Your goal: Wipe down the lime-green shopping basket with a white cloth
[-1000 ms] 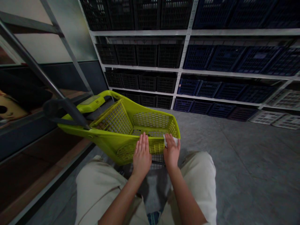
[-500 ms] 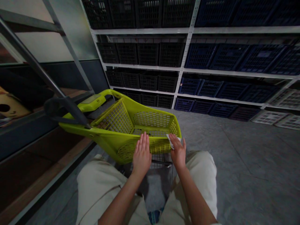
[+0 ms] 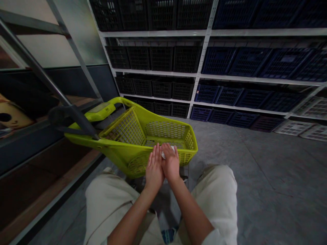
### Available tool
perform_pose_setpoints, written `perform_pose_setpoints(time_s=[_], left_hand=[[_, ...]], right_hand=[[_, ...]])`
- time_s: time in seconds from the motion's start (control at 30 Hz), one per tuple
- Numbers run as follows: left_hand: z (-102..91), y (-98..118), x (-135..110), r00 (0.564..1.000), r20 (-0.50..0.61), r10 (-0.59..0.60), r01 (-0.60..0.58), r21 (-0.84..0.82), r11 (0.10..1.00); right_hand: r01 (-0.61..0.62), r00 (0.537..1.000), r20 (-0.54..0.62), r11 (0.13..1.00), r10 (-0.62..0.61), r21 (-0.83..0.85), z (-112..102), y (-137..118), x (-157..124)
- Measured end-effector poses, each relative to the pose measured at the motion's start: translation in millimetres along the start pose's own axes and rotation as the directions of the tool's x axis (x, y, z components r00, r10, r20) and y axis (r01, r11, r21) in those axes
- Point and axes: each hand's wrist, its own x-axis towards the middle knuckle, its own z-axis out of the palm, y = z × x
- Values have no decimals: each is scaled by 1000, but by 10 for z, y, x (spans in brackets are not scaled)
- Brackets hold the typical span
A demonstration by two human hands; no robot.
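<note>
Left hand (image 3: 154,167) and right hand (image 3: 171,162) now sit side by side, almost touching, where a moment ago a wide gap lay between them. The right hand has slid along the rim from the far right corner to the middle of the front wall. Its fingers lie flat and together over a white cloth (image 3: 167,152), only a scrap of which shows, so whether it is gripped I cannot tell. The left hand stays open and flat against the mesh, fingers pointing up to the rim.

Both rest on a lime-green shopping trolley (image 3: 163,131), tipped in front of the person's beige trousers (image 3: 217,194). Its grey handle pole (image 3: 81,124) slants up and left. Behind it, steel shelving (image 3: 204,34) holds black crates (image 3: 160,58) and navy crates (image 3: 247,58) above a grey floor (image 3: 255,177).
</note>
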Motion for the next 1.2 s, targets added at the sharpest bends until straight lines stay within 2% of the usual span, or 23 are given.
perform_pose_setpoints(time_s=[0.1,0.2,0.27,0.37,0.47,0.53,0.6,0.77,0.87,0.93,1.03,1.13,1.2], left_hand=[[-8,-18,1,1000,14,10,-11,16,1000],[-64,-13,9,999,32,23,-24,19,1000],[-91,-8,12,999,35,30,-30,22,999],[-96,-5,10,999,21,30,-30,27,999],[-85,2,7,1000,0,27,-27,13,1000],[-83,14,8,1000,-13,27,-27,-1,1000],[-82,26,10,1000,-17,21,-21,-6,1000],[-51,22,6,1000,-13,18,-18,3,1000],[-43,5,3,1000,-9,26,-26,15,1000],[-58,2,5,1000,2,31,-31,27,999],[-90,5,9,999,10,39,-39,28,999],[-102,6,12,999,3,35,-35,11,999],[-99,7,13,999,-5,34,-34,-2,999]], right_hand=[[77,996,43,997,-77,4,-55,26,-4],[120,992,41,992,-118,-38,-243,313,-119],[80,997,-8,994,-81,-75,-376,594,-224],[-45,995,-97,994,36,-101,-519,1013,-366],[-191,970,-170,977,172,-98,-553,1209,-429],[-251,951,-214,962,225,-103,-500,1126,-409],[-240,953,-216,965,213,-106,-395,887,-339],[-15,1000,-5,1000,15,-26,-113,142,-84],[74,995,70,997,-74,16,-100,14,-16],[95,993,71,995,-94,-6,-173,123,-42],[78,997,23,993,-77,-86,-344,504,-168],[-55,996,-79,988,43,-147,-505,954,-319],[-168,978,-149,973,145,-155,-563,1151,-380]])
